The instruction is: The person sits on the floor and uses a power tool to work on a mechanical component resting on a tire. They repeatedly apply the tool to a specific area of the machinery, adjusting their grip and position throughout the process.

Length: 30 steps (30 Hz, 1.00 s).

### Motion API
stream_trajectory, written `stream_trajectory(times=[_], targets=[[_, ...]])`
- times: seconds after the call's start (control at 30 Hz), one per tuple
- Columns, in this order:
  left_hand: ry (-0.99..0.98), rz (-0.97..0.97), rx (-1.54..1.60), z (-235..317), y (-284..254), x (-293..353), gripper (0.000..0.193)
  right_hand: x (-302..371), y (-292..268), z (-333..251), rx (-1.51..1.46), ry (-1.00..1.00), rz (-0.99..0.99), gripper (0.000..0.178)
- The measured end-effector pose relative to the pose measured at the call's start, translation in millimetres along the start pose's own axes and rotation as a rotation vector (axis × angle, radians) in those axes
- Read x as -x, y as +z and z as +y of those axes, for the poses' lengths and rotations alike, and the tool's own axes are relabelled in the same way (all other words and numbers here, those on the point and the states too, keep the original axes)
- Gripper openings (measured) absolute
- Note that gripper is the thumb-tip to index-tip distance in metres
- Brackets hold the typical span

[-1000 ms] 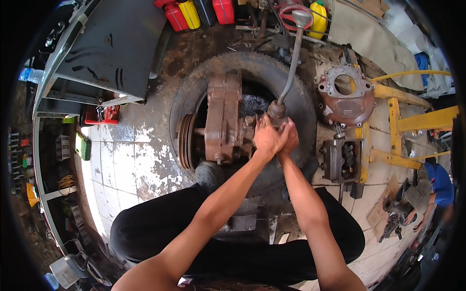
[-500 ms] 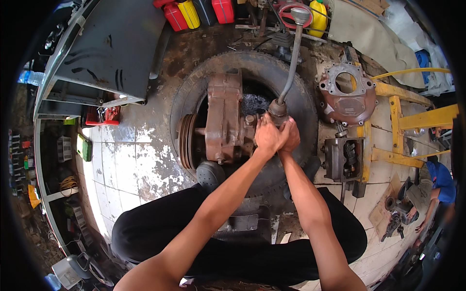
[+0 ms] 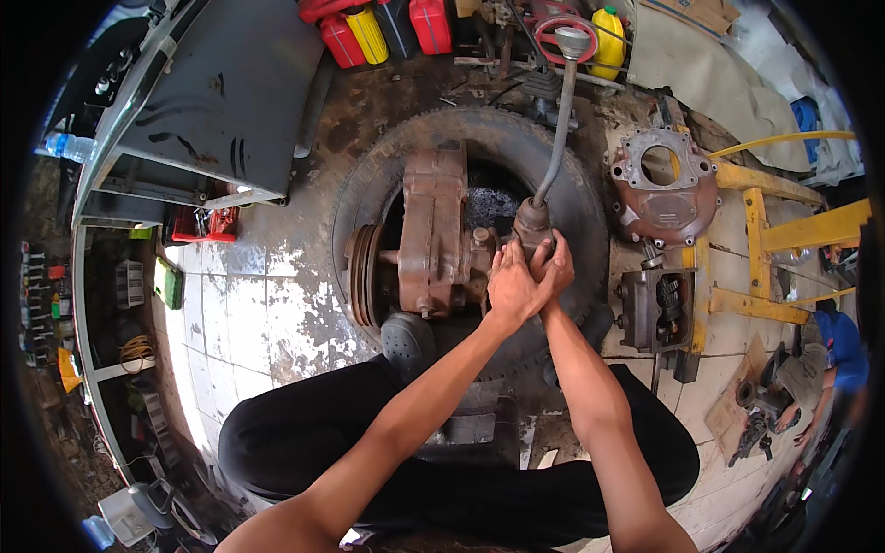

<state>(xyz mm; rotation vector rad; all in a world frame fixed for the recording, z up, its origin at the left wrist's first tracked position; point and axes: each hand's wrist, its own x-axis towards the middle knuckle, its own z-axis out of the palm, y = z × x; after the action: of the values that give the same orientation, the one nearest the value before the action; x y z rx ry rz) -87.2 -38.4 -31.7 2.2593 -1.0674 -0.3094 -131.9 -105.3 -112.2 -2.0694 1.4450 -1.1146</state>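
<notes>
A rusty brown gearbox [image 3: 433, 230] lies across a black tyre [image 3: 364, 166] in front of me. From its right end a long bent gear lever [image 3: 556, 138] with a round knob rises out of a collared base [image 3: 532, 214]. Both my hands meet on the housing just below that base. My left hand [image 3: 514, 288] has its fingers laid over the near side of the housing. My right hand [image 3: 553, 272] curves round the right side, wrist close to the other. Their palms and the surface under them are hidden. A grooved pulley [image 3: 366, 276] sits at the gearbox's left end.
A bell housing [image 3: 666, 189] and an opened gear case [image 3: 656, 309] lie to the right beside a yellow metal frame [image 3: 756, 235]. Jerrycans [image 3: 429, 26] line the back. A grey metal cabinet [image 3: 217, 101] stands left. Another person's hand [image 3: 788, 417] works on parts at far right.
My hands have slid slightly down from the lever's base, toward me, and the right fingers show more. The whole view has shifted a little; the gearbox keeps its place on the tyre.
</notes>
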Motion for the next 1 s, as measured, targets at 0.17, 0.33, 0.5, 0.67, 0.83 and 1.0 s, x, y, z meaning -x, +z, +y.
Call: stream_trajectory(times=[0.17,0.33,0.5,0.67,0.83,1.0], targets=[[-0.151,-0.172,0.11,7,-4,-24,0.093,1,-3,4,0.02,0.004,-0.022,0.03],[-0.066,-0.111,0.03,-2,-1,-11,0.093,1,-3,-6,-0.016,0.039,-0.061,0.033],[-0.041,-0.04,0.015,2,3,-5,0.096,1,-2,5,0.037,-0.005,-0.021,0.03],[-0.142,-0.031,0.124,0,5,-26,0.094,0,2,5,0.07,-0.047,0.004,0.029],[-0.001,-0.044,0.044,1,15,3,0.087,-3,1,11,0.012,-0.046,0.044,0.032],[-0.26,-0.189,0.109,-3,-5,-40,0.092,3,0,-3,0.076,0.161,-0.162,0.034]])
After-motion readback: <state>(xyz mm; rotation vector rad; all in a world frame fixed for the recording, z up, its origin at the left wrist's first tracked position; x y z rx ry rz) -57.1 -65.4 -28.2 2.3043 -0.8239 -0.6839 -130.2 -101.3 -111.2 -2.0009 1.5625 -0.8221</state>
